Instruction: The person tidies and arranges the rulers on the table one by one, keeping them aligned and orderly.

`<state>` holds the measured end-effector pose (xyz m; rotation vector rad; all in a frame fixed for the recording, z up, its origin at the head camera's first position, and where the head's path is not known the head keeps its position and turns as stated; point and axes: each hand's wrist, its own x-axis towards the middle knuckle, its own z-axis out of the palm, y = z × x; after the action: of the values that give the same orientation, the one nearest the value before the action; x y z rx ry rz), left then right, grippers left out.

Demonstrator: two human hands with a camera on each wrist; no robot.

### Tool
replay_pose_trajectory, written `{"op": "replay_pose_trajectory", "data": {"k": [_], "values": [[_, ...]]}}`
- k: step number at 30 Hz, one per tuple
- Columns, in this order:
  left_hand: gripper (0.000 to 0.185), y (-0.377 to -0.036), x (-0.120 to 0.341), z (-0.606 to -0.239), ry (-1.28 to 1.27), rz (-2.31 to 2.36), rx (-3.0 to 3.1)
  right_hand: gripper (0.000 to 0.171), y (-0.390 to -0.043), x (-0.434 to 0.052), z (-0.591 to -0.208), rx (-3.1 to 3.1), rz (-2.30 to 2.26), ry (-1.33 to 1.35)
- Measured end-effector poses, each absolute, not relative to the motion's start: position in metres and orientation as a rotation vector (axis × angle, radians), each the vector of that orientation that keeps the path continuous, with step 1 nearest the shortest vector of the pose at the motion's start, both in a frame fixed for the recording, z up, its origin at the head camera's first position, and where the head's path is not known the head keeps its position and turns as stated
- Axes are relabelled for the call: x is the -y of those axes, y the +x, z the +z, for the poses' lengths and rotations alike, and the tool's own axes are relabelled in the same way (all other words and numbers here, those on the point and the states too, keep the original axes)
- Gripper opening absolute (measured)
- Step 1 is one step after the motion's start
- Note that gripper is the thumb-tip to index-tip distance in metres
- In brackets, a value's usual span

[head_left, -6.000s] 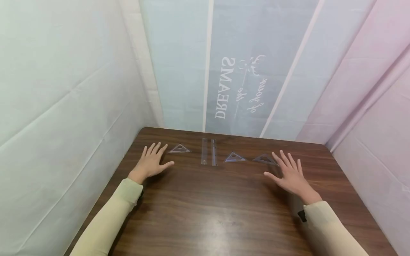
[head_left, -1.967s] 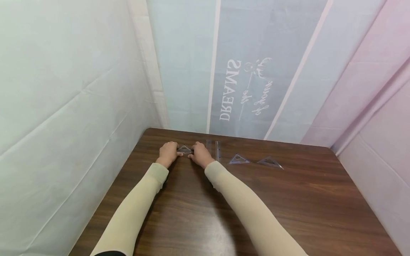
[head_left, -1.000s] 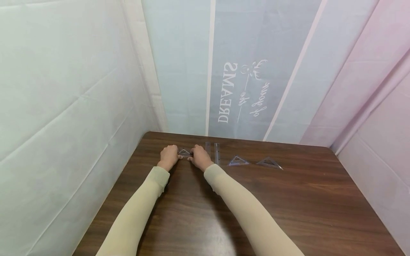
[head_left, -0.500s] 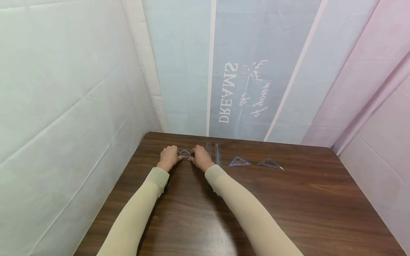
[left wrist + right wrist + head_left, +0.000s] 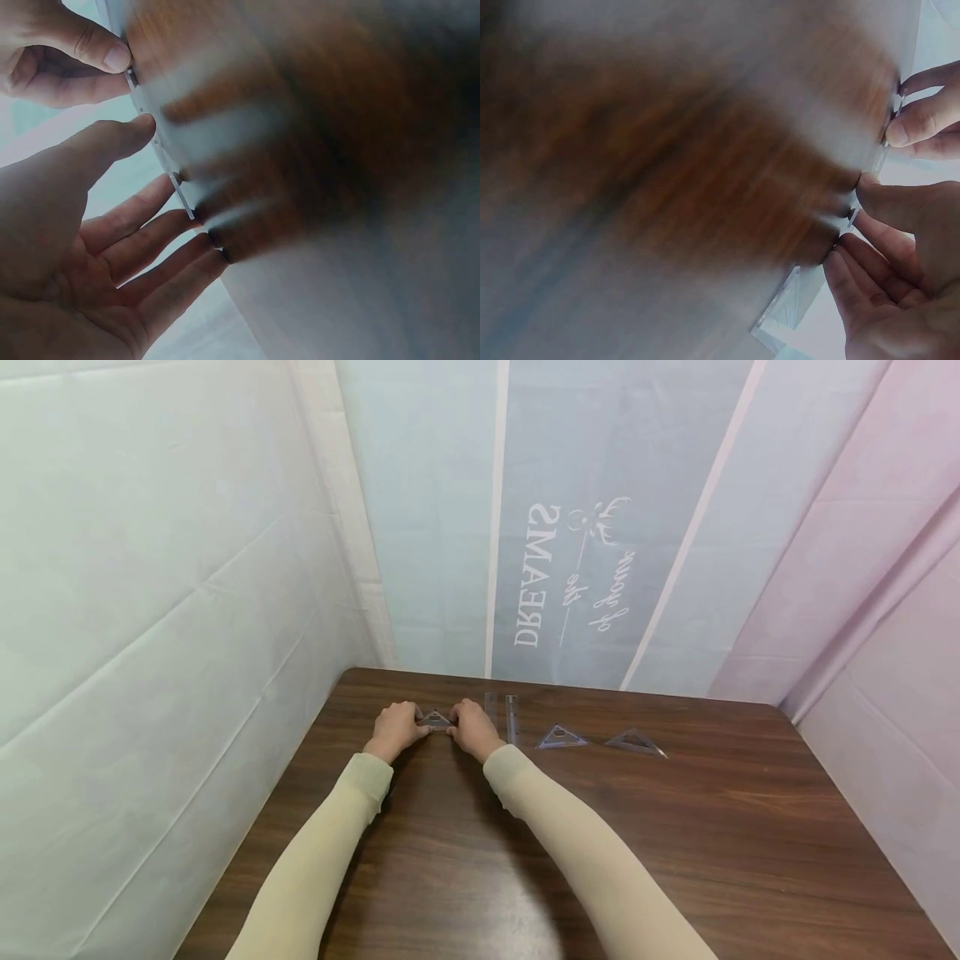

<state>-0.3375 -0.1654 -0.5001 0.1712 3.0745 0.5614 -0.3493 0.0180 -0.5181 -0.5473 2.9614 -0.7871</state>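
A clear triangular set square (image 5: 436, 720) lies flat on the table near its far left corner, between my two hands. My left hand (image 5: 397, 727) pinches its left end, and my right hand (image 5: 472, 727) pinches its right end. Seen edge-on in the left wrist view, the set square (image 5: 186, 202) is a thin strip between thumb and fingers, with the fingertips down at the tabletop. The right wrist view has the right thumb (image 5: 889, 199) on the near edge and curled fingers beyond it. The hands cover both ends of the set square.
Two clear rulers stand side by side, one (image 5: 491, 706) partly behind my right hand, the other (image 5: 512, 718) just right of it. Farther right lie a bluish set square (image 5: 561, 738) and another clear one (image 5: 635, 742). Fabric walls border the brown wooden table (image 5: 750, 827).
Six seconds ago both hands lay spread wide apart, the right at the rightmost set square. They came together at the leftmost one and have barely moved over the last two seconds.
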Motion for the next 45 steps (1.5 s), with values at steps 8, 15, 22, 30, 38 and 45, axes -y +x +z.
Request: {"op": "replay_pose_trajectory", "data": {"k": [8,15,22,30,38,45], "values": [[0.035,-0.332,0.166,-0.501,0.214,0.635,-3.060,0.019,-0.347,-0.021,-0.515,-2.931,-0.791,-0.526],[0.035,-0.329,0.167,-0.501,0.217,0.701,-3.028,0.020,-0.344,-0.023,-0.512,-2.895,-0.816,-0.504],[0.035,-0.328,0.169,-0.503,0.246,0.778,-2.957,0.020,-0.337,-0.029,-0.511,-2.867,-0.877,-0.509],[0.037,-0.319,0.174,-0.500,0.319,0.823,-2.933,0.021,-0.328,-0.035,-0.503,-2.870,-0.902,-0.548],[0.039,-0.305,0.175,-0.498,0.380,0.822,-2.972,0.027,-0.319,-0.042,-0.493,-2.891,-0.892,-0.622],[0.038,-0.291,0.172,-0.501,0.422,0.832,-3.063,0.024,-0.306,-0.051,-0.489,-2.865,-0.955,-0.626]]}}
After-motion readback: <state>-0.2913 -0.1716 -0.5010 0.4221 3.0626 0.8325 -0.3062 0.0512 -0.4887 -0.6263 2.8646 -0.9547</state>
